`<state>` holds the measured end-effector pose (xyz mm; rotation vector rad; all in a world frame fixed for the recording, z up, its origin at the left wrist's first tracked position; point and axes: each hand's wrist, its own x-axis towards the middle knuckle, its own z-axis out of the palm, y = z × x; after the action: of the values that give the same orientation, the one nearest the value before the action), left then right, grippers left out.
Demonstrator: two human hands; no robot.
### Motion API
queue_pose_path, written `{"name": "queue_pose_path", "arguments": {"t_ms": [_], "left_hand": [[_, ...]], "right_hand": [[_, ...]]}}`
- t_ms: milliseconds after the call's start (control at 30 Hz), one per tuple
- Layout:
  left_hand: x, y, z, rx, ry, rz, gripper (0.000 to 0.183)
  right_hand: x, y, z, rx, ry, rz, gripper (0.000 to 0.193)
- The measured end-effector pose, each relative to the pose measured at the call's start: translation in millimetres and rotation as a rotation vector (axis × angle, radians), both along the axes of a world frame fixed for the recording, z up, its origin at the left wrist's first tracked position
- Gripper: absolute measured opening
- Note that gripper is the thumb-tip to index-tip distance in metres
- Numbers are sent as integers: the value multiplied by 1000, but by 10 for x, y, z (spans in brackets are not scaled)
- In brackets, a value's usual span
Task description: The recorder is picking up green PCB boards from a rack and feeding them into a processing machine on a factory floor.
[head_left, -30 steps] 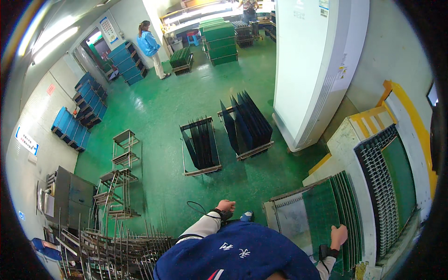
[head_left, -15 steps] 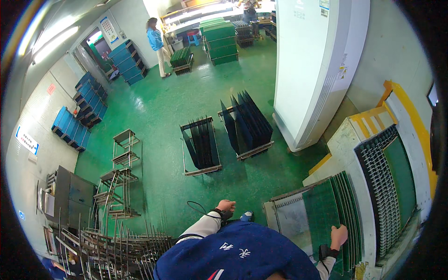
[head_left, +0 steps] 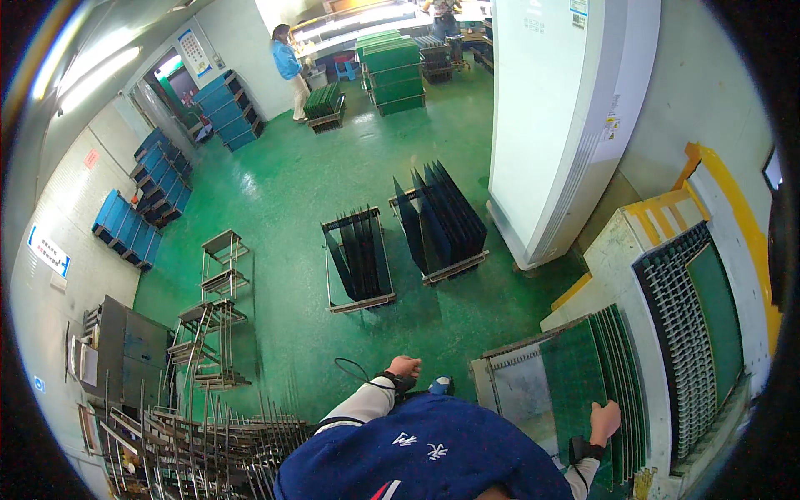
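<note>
My right hand (head_left: 606, 422) is closed at the edge of the front green panel (head_left: 575, 379), one of several thin green panels standing in a row in a rack (head_left: 508, 350) at my right. The fingertips are partly hidden against it. My left hand (head_left: 405, 367) hangs in front of my body with fingers curled in, nothing visible in it. A dark cord loops beside that wrist. Right of the rack, a machine's roller bed (head_left: 679, 333) carries another green panel (head_left: 715, 317), lying flat.
Two racks of dark panels (head_left: 360, 258) (head_left: 442, 221) stand on the green floor ahead. A tall white cabinet (head_left: 537, 125) rises at right. Metal stands (head_left: 221, 321) and bare racks (head_left: 208, 442) are at left. Blue crates (head_left: 127, 229) line the wall; a person (head_left: 287, 67) stands far off.
The flat panel on the rollers has shifted slightly to the right, away from the rack. The far person has moved a little to the right. Both my hands stay nearly where they were.
</note>
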<state>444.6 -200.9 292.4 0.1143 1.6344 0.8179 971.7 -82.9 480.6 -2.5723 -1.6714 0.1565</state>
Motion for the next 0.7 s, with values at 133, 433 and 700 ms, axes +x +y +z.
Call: {"name": "queue_pose_path", "arguments": {"t_ms": [133, 433, 700], "left_hand": [[0, -7, 7, 26, -45, 23, 23], [-15, -13, -70, 49, -76, 35, 22], [10, -7, -31, 38, -58, 21, 22]], "right_hand": [[21, 2, -17, -2, 5, 14, 38], [-36, 23, 98, -112, 45, -17, 46], [22, 16, -14, -33, -6, 1, 40]]}}
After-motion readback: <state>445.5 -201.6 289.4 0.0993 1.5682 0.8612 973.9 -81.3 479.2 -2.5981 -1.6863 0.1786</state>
